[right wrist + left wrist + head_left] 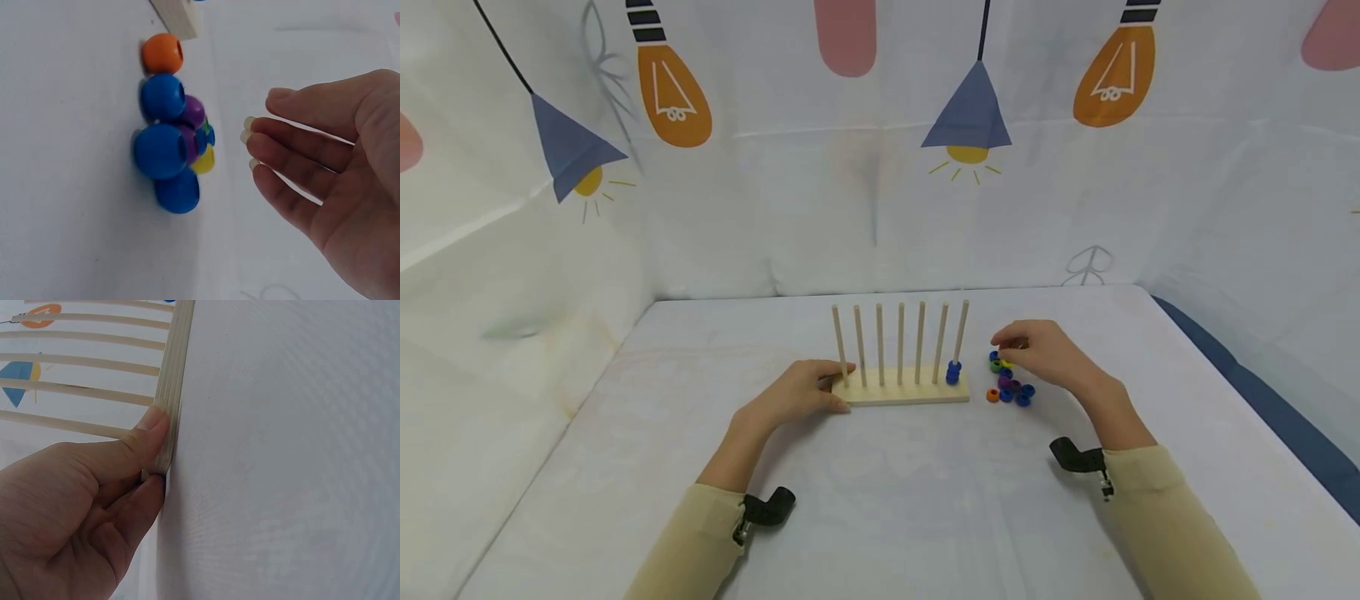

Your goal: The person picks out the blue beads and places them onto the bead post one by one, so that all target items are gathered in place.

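A wooden base [901, 396] bears a row of several upright pegs; blue beads [953, 372] sit on the rightmost peg. The left hand [797, 392] grips the left end of the base, thumb and fingers around its edge, as the left wrist view also shows with the hand [94, 506] on the wood [170, 394]. Right of the base lies a cluster of loose beads: blue [160, 151], orange [162, 54], purple, green and yellow [204, 160]. Over the far side of the cluster, the right hand [1045, 354] hovers with relaxed fingers; its hand [331, 156] holds nothing.
The white-covered table [880, 500] extends on all sides of the base. Behind it hangs a white cloth backdrop [820, 208] printed with lamps and bulbs. Dark blue fabric [1247, 387] runs beyond the table's right edge.
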Motion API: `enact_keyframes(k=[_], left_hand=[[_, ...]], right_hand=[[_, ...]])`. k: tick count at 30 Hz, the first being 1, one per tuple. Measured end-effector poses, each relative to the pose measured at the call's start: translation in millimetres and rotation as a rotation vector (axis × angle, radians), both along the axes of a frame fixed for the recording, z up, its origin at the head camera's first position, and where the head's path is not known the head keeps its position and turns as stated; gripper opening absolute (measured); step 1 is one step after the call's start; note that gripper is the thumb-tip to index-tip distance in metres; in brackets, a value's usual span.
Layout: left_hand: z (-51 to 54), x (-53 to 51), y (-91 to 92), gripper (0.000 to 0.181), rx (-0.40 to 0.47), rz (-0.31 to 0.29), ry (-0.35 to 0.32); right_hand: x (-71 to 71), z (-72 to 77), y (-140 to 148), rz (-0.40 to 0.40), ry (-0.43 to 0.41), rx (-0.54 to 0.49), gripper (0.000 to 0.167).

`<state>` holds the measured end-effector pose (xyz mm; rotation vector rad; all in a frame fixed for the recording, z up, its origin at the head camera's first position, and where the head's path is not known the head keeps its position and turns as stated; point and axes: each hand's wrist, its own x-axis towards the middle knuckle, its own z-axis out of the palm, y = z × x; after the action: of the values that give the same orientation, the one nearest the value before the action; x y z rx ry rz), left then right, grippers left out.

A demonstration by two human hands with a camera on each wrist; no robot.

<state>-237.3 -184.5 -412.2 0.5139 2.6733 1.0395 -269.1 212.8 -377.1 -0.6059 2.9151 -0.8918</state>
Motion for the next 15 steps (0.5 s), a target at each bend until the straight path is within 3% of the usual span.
enact_keyframes(k=[15], left_hand=[[0.2, -0.3, 0.9, 0.065, -0.016, 0.004, 0.004]], right_hand=[[-9.1, -20.5, 2.0, -0.089, 0.027, 0.017, 0.028]])
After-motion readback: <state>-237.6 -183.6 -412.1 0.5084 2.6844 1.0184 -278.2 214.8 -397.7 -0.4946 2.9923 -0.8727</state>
